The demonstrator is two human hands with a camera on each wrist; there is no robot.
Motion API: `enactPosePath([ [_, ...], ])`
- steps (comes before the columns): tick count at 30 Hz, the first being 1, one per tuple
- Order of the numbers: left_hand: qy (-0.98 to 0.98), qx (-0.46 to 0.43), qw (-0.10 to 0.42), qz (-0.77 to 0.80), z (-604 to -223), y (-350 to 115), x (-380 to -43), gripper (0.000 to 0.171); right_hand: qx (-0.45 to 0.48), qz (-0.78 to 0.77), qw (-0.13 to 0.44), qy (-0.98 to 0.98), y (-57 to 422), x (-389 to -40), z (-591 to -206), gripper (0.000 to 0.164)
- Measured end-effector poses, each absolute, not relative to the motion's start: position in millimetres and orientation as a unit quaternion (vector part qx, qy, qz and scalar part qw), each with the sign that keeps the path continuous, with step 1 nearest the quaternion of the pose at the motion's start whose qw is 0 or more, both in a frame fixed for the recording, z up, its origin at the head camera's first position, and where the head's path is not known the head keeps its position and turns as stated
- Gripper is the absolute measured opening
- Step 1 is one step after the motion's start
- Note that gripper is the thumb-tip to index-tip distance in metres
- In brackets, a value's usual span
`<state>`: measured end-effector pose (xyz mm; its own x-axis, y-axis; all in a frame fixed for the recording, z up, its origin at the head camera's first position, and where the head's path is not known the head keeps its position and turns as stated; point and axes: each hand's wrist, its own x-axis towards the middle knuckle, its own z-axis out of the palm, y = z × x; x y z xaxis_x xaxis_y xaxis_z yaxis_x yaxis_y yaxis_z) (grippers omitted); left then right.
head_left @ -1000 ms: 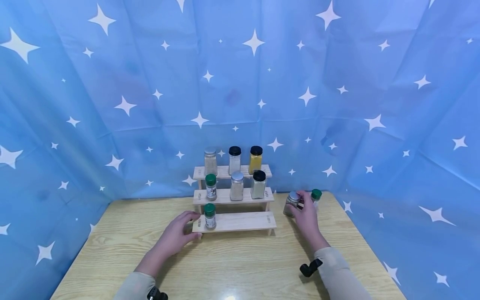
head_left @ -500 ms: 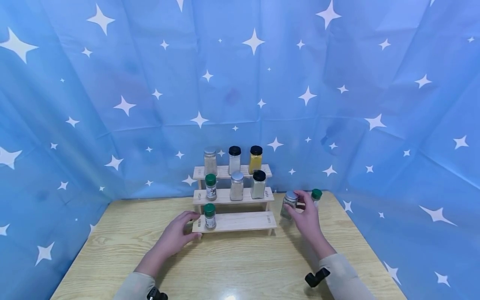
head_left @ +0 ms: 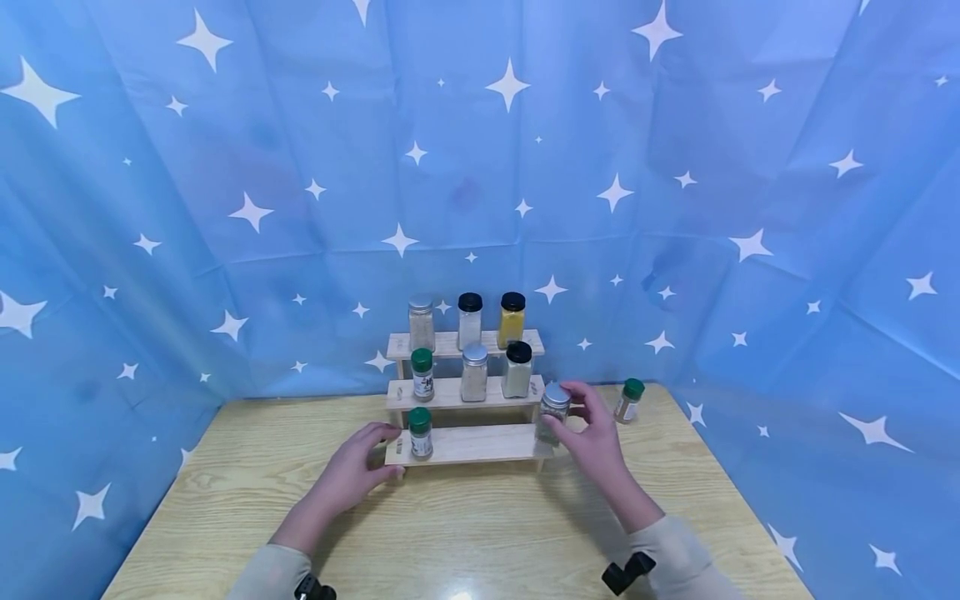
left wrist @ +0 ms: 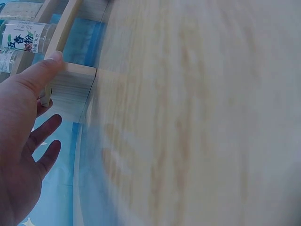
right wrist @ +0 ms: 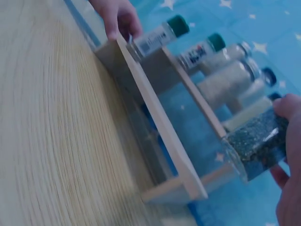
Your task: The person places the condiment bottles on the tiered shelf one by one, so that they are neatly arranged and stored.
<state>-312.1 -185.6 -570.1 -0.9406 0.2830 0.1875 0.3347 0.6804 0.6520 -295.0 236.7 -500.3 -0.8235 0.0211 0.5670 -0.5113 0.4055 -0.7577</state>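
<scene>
My right hand (head_left: 597, 437) holds a silver-lidded glass spice jar (head_left: 555, 404) between thumb and fingers, at the right end of the three-tier wooden spice rack (head_left: 480, 445). In the right wrist view, dark green flakes fill this jar (right wrist: 257, 143). Whether its base touches the bottom tier cannot be told. My left hand (head_left: 351, 467) pinches the rack's bottom tier at its left end; in the left wrist view the thumb (left wrist: 41, 73) presses its front edge. A green-capped spice bottle (head_left: 421, 433) stands on that tier, near the left hand.
Jars with silver, black and green lids fill the middle and top tiers, among them a yellow-filled jar (head_left: 512, 321). Another green-capped bottle (head_left: 628, 402) stands on the wooden table (head_left: 465, 533), right of the rack. A blue star-patterned cloth (head_left: 480, 192) hangs behind.
My right hand has carried the silver-lidded jar leftward from the table to the rack's right end. The green-capped bottle on the right is now uncovered. My left hand stays put.
</scene>
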Motion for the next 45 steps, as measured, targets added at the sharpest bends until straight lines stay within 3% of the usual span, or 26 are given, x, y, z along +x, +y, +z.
enactPosePath([
  [11, -0.914, -0.167, 0.033, -0.369, -570.0, -185.7, -312.1, 0.066, 0.197, 0.547, 0.180, -0.793, 197.0, -301.3, -509.3, 0.056],
  [23, -0.919, -0.159, 0.033, -0.360, -572.2, -185.3, -311.8, 0.065, 0.256, 0.557, 0.148, -0.776, 163.1, -311.5, -519.4, 0.058],
  [36, -0.916, -0.164, 0.034, -0.365, -573.0, -184.9, -312.2, 0.065, 0.202, 0.580, 0.055, -0.787, 146.1, -314.6, -524.1, 0.055],
  [45, -0.916, -0.167, 0.038, -0.364, -570.3, -186.0, -312.8, 0.065, 0.206, 0.570, 0.049, -0.794, 144.4, -316.0, -522.0, 0.058],
])
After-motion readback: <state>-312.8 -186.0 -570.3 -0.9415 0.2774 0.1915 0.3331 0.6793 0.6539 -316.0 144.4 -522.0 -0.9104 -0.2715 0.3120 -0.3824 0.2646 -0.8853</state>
